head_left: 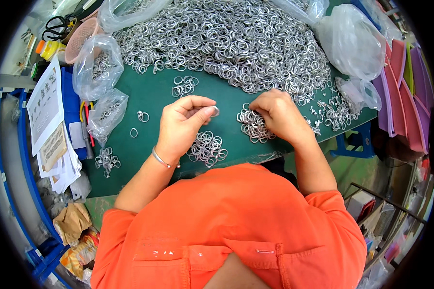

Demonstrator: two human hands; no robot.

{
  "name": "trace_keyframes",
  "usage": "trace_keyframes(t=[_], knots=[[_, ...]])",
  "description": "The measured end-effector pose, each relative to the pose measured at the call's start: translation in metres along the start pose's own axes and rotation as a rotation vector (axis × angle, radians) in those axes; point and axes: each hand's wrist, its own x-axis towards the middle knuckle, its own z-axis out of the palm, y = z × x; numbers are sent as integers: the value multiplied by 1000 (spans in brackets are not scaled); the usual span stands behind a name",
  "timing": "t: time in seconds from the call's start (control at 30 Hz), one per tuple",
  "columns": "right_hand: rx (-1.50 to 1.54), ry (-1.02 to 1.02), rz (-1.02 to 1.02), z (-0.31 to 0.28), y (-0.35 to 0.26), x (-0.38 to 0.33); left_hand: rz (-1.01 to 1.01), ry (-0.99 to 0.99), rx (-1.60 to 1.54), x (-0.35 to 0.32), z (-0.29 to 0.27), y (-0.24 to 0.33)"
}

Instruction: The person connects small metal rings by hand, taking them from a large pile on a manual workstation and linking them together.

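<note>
My left hand (182,124) pinches a small silver metal ring (216,111) between thumb and forefinger, above a little heap of rings (207,147) on the green table mat (152,94). My right hand (277,114) rests knuckles-up on another small heap of rings (252,126), fingers curled down into it; what the fingertips hold is hidden. A very large pile of the same silver rings (226,41) covers the far half of the mat.
Clear plastic bags with rings (95,65) lie at the left, a big empty-looking bag (351,41) at the far right. Papers (46,103), a pink basket (82,38) and scissors (58,26) sit at left. Purple and pink sheets (407,91) lie right.
</note>
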Motion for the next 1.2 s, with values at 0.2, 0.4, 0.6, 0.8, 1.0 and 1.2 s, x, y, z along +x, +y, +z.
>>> trace_keyframes(t=[0.2,0.4,0.6,0.8,1.0,1.2], knots=[[287,188,42,3,-34,14,-29,-49,-163,0,1,-2],[470,268,-61,13,-57,19,-24,-104,-237,-3,5,1],[204,328,-63,3,-44,13,198,43,186,1,-19,5],[-64,190,43,-6,-17,-5,289,281,676,15,-58,9],[195,306,-31,3,-33,2,369,206,1076,16,-50,-17],[534,387,75,6,-40,-2,427,202,1096,23,-51,-25]])
